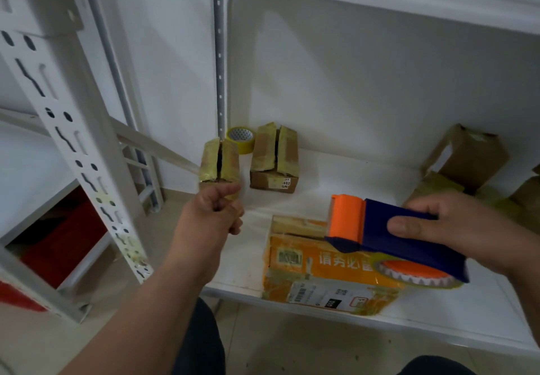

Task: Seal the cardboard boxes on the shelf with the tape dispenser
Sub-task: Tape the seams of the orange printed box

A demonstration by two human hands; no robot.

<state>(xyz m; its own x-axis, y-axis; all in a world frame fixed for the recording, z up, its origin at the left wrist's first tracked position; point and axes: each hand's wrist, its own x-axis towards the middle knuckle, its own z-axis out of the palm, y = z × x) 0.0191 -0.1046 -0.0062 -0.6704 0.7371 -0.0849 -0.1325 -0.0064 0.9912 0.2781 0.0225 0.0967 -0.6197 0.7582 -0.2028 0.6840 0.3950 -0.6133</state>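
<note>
With the right hand gripping the blue-and-orange plastic tape dispenser above the orange cardboard box at five o'clock, the left hand, curled apparently empty at nine o'clock, may let tape wrinkle.

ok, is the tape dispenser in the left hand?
No, the right hand grips the tape dispenser over the orange box; the left hand is curled near a small taped box.

white wall | perforated white metal upright | pale tiled floor
</note>
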